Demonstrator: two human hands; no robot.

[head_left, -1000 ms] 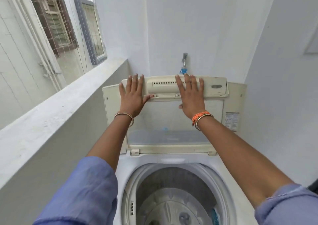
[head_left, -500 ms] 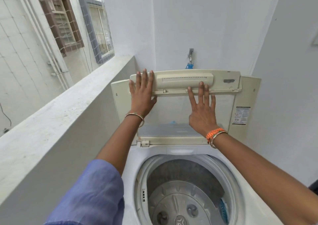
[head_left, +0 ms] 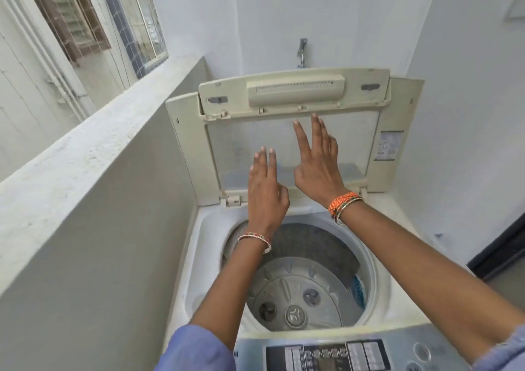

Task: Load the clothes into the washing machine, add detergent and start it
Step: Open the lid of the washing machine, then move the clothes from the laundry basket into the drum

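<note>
The person's two bare forearms show from the elbow down, each emerging from a loose, pale periwinkle-blue fabric sleeve (head_left: pixel 196 348) pushed up near the elbow; the right sleeve (head_left: pixel 502 353) shows only as a blurred edge at the lower right corner. The left hand (head_left: pixel 265 191) carries no rings that can be made out, and its wrist wears a thin metal bangle with small red and green markings (head_left: pixel 255 238). The right hand (head_left: pixel 318 166) has short, plain fingernails. Its wrist wears a braided orange thread band (head_left: pixel 341 200), and just beside it, toward the forearm, sit two slim metal bangles with coloured flecks (head_left: pixel 348 207).
</note>
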